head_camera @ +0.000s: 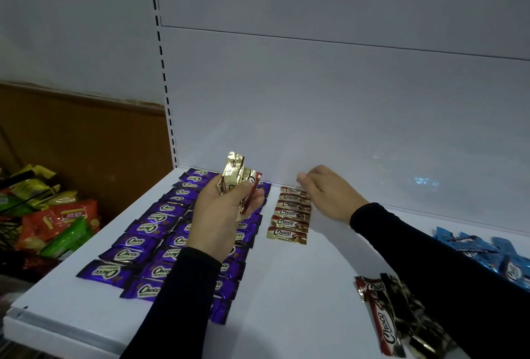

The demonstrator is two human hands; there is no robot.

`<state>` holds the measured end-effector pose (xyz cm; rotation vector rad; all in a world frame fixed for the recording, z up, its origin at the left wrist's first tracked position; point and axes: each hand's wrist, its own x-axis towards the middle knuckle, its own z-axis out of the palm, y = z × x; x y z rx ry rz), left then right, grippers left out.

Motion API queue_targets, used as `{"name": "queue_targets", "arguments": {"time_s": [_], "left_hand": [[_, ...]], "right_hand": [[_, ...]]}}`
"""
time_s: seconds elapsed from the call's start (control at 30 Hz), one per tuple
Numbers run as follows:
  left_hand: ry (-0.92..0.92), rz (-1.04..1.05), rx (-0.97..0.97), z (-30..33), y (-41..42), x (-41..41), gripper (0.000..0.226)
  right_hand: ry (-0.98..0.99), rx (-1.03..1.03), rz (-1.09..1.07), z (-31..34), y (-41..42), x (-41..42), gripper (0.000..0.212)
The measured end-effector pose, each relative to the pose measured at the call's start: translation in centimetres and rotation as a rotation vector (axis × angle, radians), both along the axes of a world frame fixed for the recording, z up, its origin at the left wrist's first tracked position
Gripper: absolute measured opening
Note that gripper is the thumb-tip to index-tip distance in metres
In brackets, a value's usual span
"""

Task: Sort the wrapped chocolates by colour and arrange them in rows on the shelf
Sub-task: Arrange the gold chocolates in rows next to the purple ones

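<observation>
Crinkled gold wrappers (239,179), maybe foil.

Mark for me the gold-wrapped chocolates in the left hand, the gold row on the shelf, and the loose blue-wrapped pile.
Gold-wrapped chocolates in left hand (235,170): head view, on upper foil wrapper.
Gold row on white shelf (292,213): head view, on a middle wrapper.
Blue-wrapped pile (481,249): head view, on a top wrapper.

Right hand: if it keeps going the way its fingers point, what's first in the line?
Likely the white back panel of the shelf. The right hand points toward the rear, above the far end of the gold chocolate row; depth is unclear.
</observation>
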<state>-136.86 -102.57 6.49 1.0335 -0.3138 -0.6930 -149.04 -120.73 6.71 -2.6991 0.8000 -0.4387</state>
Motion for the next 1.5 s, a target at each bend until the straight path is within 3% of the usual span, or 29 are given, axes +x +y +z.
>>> {"name": "queue_targets", "arguments": {"time_s": [0.13, 0.3, 0.43, 0.57, 0.8, 1.0, 1.07, 1.17, 1.3, 1.37, 1.5], "left_hand": [[-0.016, -0.066, -0.002, 0.7, 0.3, -1.4, 0.015], [-0.073, -0.211, 0.022, 1.8, 0.5, -3.9, 0.016], [-0.082, -0.304, 0.017, 1.6, 1.6, -5.3, 0.017], [-0.048, -0.315, -0.006, 1.6, 3.1, -6.3, 0.017], [-0.117, -0.265, 0.05, 0.8, 4.9, -6.9, 0.017], [-0.275, -0.278, 0.111, 0.3, 5.1, -6.4, 0.018], [-0.295, -0.266, 0.12, 0.3, 5.1, -6.2, 0.017], [-0.256, -0.141, 0.123, 0.6, 5.6, -5.4, 0.009], [-0.088, 0.031, 0.045, 0.4, 6.1, -3.1, 0.015], [-0.046, 0.099, -0.004, 0.2, 6.2, -2.2, 0.016], [-0.03, 0.144, -0.053, -0.1, 6.1, -1.5, 0.017]], "right_hand": [[-0.154, 0.046, -0.058, 1.3, 1.6, -1.8, 0.052], [-0.496, 0.542, -0.023, 2.7, 6.5, -3.0, 0.035], [-0.568, 0.729, 0.03, 2.5, 9.8, -4.0, 0.016], [-0.678, 0.849, -0.06, 2.3, 11.5, -5.5, 0.004], [-0.776, 1.051, -0.126, 2.0, 13.2, -6.7, 0.005], [-0.581, 0.866, -0.008, 1.7, 13.5, -7.4, 0.013], [-0.62, 0.872, -0.04, 1.5, 13.4, -7.6, 0.015], [-0.723, 1.004, -0.119, 1.5, 12.5, -8.1, 0.02], [-0.572, 0.975, -0.167, 1.3, 11.9, -8.0, 0.013], [-0.446, 0.864, -0.207, 0.6, 12.1, -7.3, 0.012], [-0.193, 0.456, -0.25, -1.1, 12.1, -6.0, 0.012]]}}
